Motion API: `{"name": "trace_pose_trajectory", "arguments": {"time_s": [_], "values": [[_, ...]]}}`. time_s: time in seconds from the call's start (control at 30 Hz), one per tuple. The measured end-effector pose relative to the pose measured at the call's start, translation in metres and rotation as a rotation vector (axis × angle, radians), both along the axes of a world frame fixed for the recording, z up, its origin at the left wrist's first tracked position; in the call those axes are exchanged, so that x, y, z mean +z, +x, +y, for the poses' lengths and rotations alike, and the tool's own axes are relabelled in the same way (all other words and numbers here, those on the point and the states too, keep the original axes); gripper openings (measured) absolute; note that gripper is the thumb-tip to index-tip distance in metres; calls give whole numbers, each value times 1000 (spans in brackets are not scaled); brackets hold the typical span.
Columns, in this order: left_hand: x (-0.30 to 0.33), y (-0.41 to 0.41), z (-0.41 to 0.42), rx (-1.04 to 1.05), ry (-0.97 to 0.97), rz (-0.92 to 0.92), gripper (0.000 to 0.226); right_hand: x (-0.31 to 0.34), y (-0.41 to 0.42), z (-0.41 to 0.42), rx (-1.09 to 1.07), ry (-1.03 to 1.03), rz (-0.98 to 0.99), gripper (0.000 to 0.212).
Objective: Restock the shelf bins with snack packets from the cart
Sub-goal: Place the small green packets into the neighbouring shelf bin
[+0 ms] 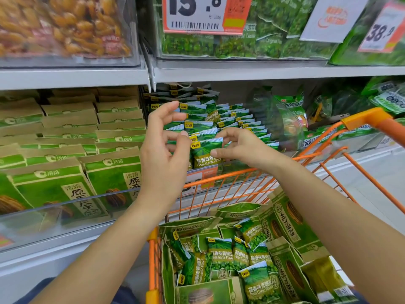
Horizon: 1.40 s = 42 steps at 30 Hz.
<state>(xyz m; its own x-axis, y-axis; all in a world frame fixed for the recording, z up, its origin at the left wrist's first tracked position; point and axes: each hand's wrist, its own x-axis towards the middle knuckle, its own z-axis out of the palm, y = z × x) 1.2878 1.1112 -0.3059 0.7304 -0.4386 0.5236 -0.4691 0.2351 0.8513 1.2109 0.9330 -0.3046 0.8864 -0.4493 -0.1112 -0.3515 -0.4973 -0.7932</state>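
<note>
Small green pea packets (228, 123) stand in rows in the middle shelf bin (285, 119). My right hand (241, 150) pinches the front pea packet (205, 153) by its right edge, thumb on its face and fingers over its top. My left hand (164, 150) is at the left side of the same rows, fingers loosely curved, thumb tip touching a packet's top corner, gripping nothing that I can see. More of these pea packets (221, 253) lie loose in the orange cart (363, 119) below, among larger green-and-brown seed bags (291, 218).
Green-and-brown seed bags (65, 150) fill the bin to the left behind a clear front lip. Other green snack bags (291, 113) sit to the right. The upper shelf holds bins with price tags (197, 14). The cart's front rail stands close to the shelf edge.
</note>
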Motion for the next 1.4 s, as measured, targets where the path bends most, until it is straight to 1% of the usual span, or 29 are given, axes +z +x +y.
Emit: {"name": "trace_pose_trajectory", "arguments": {"time_s": [0.03, 0.07, 0.13, 0.17, 0.2, 0.27, 0.3, 0.33, 0.37, 0.4, 0.43, 0.5, 0.57, 0.6, 0.63, 0.67, 0.7, 0.77, 0.83, 0.9, 1.0, 1.03, 1.1, 1.13, 1.2, 1.23, 1.3, 1.33, 1.4], "values": [[0, 1, 0, -1, -3, -1, 44, -1, -1, 0, 5, 6, 0, 35], [-1, 2, -1, -2, -1, -3, 44, -1, -2, 1, 7, 8, 4, 35], [-3, 3, -2, -10, 29, -19, 41, 3, -6, -1, -32, 69, -52, 26], [-5, 4, -2, -17, 66, -39, 39, 7, -8, -4, -94, 105, -123, 20], [-7, 5, -2, -23, 121, -85, 35, 11, -11, -8, -173, 113, -218, 15], [-10, 3, -1, -27, 268, -272, 27, 19, -19, -12, -308, -2, -387, 19], [-12, 0, -1, -59, 332, -378, 25, 25, -25, -8, -300, -82, -423, 24], [-13, -3, -1, -130, 394, -458, 23, 28, -31, -1, -235, -142, -414, 30], [-14, -7, -1, -228, 477, -507, 22, 30, -40, 10, -137, -163, -357, 33], [-17, -13, -1, -325, 601, -547, 22, 29, -49, 20, -31, -153, -252, 35], [-22, -19, -2, -410, 781, -600, 21, 26, -59, 29, 59, -126, -106, 35], [-40, -28, -3, -521, 1209, -743, 22, 12, -77, 38, 182, -90, 226, 31], [-55, -33, -1, -610, 1559, -823, 29, -16, -90, 38, 281, -113, 536, 24], [-60, -33, 0, -637, 1655, -817, 31, -34, -95, 38, 324, -171, 677, 24], [-63, -32, 0, -650, 1692, -790, 32, -52, -98, 38, 370, -264, 798, 31], [-64, -30, 0, -648, 1679, -762, 34, -69, -99, 40, 419, -357, 875, 42], [-62, -28, -2, -628, 1636, -742, 35, -85, -99, 43, 469, -422, 904, 51], [-58, -26, -5, -568, 1552, -746, 34, -109, -95, 53, 515, -472, 879, 62], [-56, -29, -6, -557, 1551, -754, 35, -127, -88, 63, 517, -503, 835, 63], [-58, -31, -4, -602, 1587, -743, 39, -135, -80, 71, 485, -570, 811, 62], [-58, -28, -2, -614, 1600, -751, 42, -137, -73, 75, 475, -635, 794, 55], [-58, -27, -2, -602, 1587, -754, 42, -136, -73, 76, 469, -604, 799, 52], [-54, -26, -2, -587, 1554, -732, 40, -130, -76, 74, 440, -474, 802, 45], [-52, -27, -2, -585, 1533, -698, 40, -124, -78, 73, 441, -411, 792, 40], [-49, -25, -2, -619, 1454, -583, 43, -104, -82, 67, 439, -367, 714, 32], [-48, -24, -2, -660, 1411, -511, 47, -91, -84, 62, 414, -357, 655, 29], [-46, -24, -2, -737, 1298, -357, 51, -59, -88, 50, 295, -291, 474, 19], [-44, -24, -3, -749, 1205, -303, 47, -42, -90, 45, 223, -217, 374, 20], [-36, -28, -6, -676, 967, -238, 29, -12, -93, 41, 112, -97, 162, 22]]}}
